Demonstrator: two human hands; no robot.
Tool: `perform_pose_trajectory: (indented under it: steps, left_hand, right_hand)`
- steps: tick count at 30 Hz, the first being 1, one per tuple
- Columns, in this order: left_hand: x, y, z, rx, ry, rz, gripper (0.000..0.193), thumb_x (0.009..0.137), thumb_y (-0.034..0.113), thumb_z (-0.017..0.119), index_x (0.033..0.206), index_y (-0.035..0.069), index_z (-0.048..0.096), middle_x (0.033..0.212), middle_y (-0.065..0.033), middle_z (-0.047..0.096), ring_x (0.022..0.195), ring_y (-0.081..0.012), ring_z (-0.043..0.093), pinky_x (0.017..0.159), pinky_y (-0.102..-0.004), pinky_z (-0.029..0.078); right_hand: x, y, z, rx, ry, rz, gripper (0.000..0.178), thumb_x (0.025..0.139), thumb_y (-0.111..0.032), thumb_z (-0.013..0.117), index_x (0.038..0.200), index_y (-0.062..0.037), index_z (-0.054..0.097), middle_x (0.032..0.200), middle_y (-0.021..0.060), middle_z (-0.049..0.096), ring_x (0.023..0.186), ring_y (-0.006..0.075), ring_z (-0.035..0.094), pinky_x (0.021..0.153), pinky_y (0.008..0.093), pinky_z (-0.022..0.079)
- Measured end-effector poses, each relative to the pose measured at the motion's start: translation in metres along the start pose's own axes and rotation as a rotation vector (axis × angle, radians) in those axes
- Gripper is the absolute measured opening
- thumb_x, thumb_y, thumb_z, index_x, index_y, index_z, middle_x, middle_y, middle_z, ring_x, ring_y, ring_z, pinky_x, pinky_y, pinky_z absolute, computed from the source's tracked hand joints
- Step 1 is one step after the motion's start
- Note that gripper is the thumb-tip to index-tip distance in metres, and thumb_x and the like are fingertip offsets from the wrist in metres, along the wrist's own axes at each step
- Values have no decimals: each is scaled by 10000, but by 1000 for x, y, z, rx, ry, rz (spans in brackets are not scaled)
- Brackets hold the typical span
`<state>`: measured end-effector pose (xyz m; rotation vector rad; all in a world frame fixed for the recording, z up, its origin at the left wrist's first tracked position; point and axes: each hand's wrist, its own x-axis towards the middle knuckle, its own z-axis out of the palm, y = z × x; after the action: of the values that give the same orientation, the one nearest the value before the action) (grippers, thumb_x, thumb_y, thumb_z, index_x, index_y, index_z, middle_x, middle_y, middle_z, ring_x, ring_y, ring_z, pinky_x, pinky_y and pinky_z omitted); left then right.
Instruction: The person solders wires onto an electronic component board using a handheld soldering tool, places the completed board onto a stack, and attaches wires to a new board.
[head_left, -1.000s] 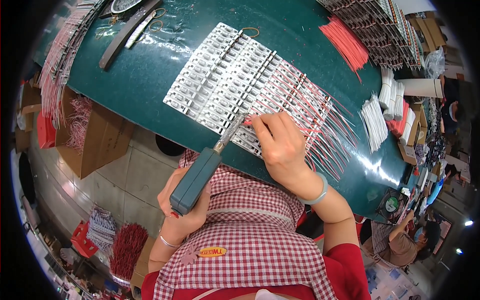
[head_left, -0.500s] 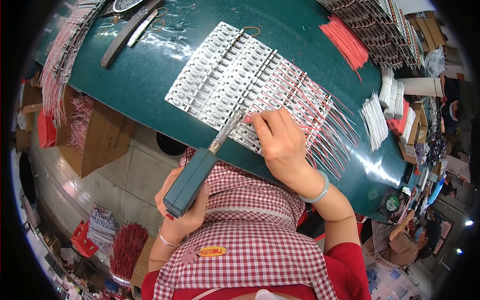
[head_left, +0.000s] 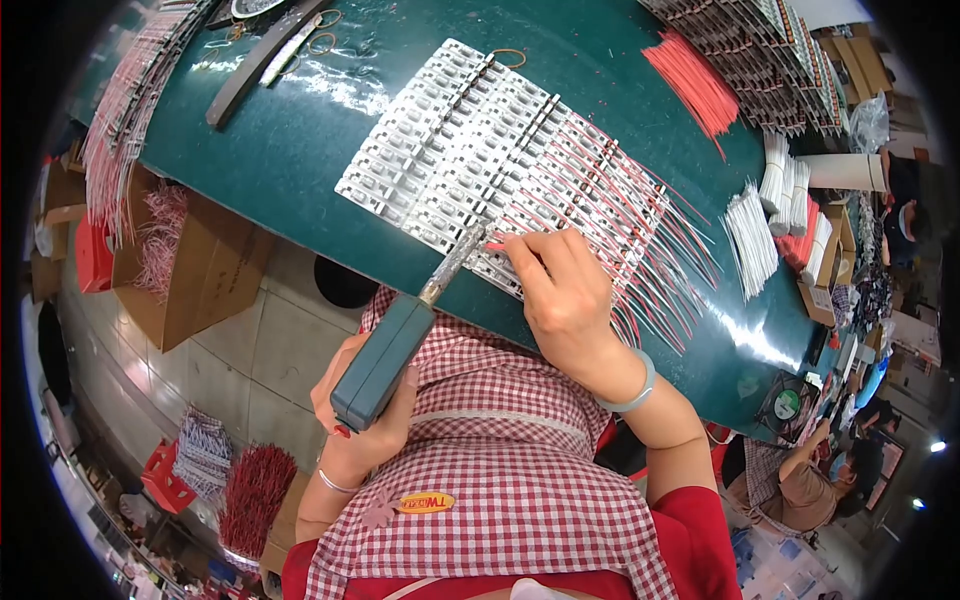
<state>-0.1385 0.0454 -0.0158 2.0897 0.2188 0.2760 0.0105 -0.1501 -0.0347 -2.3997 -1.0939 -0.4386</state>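
My left hand (head_left: 385, 432) is wrapped round the boxy dark-green grip of a soldering gun (head_left: 383, 360). Its metal barrel points up and right, with the tip at the near edge of a panel of white plastic parts (head_left: 425, 135) set in rows. Beside that tip, the fingertips of my right hand (head_left: 568, 300) pinch the end of a red wire (head_left: 497, 246), mostly covered by the fingers. Thin red and white wires (head_left: 655, 270) lie across the panel's right part and fan out past its edge. The exact contact between tip and wire is too small to tell.
On the green table (head_left: 290, 190) lie a red wire bundle (head_left: 690, 80), white wire bundles (head_left: 748, 240) and a dark curved bar (head_left: 250, 75). Stacked wired panels (head_left: 755, 60) stand at the far right. A small fan (head_left: 785, 405) sits at the right edge, near a co-worker (head_left: 810, 485). A cardboard box (head_left: 205, 270) stands left.
The panel has shifted slightly right and up in view. My right hand has dropped a little, its fingertips still beside the soldering tip. My left hand keeps its grip almost unmoved.
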Motion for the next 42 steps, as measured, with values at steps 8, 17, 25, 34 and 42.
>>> perform_pose_trajectory:
  steps: [8, 17, 25, 34, 42]
  left_hand:
    - [5, 6, 0, -14, -6, -26, 222, 748, -54, 730, 962, -75, 674, 947, -166, 682, 759, -242, 685, 670, -298, 543]
    - [5, 3, 2, -22, -5, 10, 223, 755, -51, 726, 967, -75, 665, 929, -158, 673, 742, -234, 676, 658, -294, 536]
    - [-4, -4, -1, 99, 6, 103, 212, 726, -35, 744, 927, -66, 682, 927, -164, 678, 757, -266, 684, 675, -310, 555]
    - [-7, -2, -4, -12, 3, 6, 227, 725, -52, 741, 946, -66, 691, 950, -174, 692, 806, -273, 698, 709, -325, 564]
    - [3, 1, 2, -29, -27, -7, 232, 753, -69, 723, 980, -81, 677, 968, -179, 687, 815, -263, 694, 727, -313, 552]
  right_hand:
    - [0, -1, 1, -11, -10, 3, 312, 717, 9, 642, 1019, 76, 676, 914, 107, 604, 792, 245, 574, 637, 338, 490]
    - [1, -5, 3, -36, 11, 27, 317, 704, 46, 661, 1020, 35, 680, 883, 99, 631, 741, 234, 575, 602, 336, 489]
    - [2, -6, 1, -38, -20, 38, 320, 709, 51, 648, 1027, 33, 673, 890, 100, 621, 758, 243, 578, 610, 343, 492]
    - [1, -4, 5, -61, -6, 10, 240, 756, -10, 662, 987, 54, 666, 867, 102, 569, 782, 240, 561, 618, 334, 473]
    - [4, -6, 3, -64, -18, 30, 340, 708, 28, 647, 1047, 26, 675, 902, 96, 591, 790, 239, 575, 628, 334, 493]
